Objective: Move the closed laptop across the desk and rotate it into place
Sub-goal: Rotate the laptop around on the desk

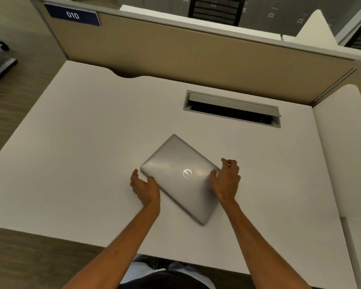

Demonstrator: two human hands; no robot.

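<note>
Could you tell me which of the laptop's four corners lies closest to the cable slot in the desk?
The far corner of the closed laptop, pointing toward the cable slot; neither hand touches it.

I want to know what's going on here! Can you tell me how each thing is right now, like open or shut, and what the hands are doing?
Laptop: closed, lying flat on the desk, turned at a slant.
Left hand: open, against the laptop's left edge.
Right hand: open, fingers curled at the laptop's right corner.
Cable hatch: lid open, dark inside.
Desk: white, holding only the laptop.
</note>
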